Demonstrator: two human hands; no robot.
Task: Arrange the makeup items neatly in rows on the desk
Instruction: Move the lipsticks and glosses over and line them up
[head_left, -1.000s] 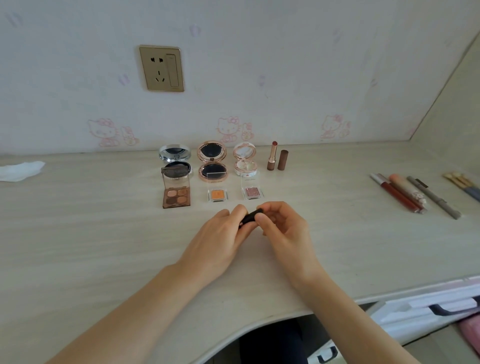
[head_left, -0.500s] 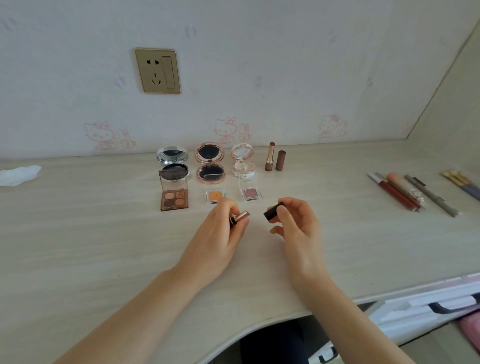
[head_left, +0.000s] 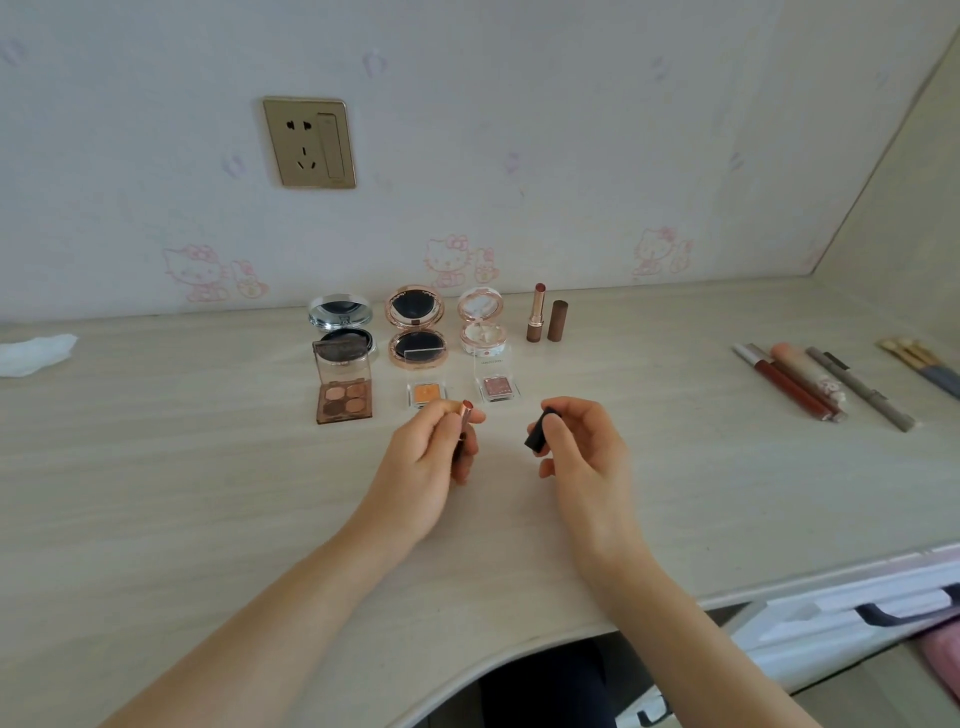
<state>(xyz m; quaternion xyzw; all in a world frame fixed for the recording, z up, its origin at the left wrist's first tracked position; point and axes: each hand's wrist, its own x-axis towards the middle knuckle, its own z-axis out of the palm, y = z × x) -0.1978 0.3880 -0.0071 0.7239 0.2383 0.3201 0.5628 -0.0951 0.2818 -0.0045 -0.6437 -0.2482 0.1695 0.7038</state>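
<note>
Two hands hover above the desk (head_left: 208, 493): left hand (head_left: 428, 460) pinches an uncapped lipstick (head_left: 464, 422), seemingly upright; right hand (head_left: 582, 449) grips its black cap (head_left: 540, 428), just apart.

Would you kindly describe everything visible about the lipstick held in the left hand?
The lipstick is uncapped, a slim tube with a shiny rose-gold metallic collar and a reddish tip showing at its top. It stands roughly upright, tilted a little, pinched in the fingers of the left hand above the desk, just in front of the small orange eyeshadow pan. Its lower body is hidden by the fingers. Its black cap is apart, in the right hand.
</note>
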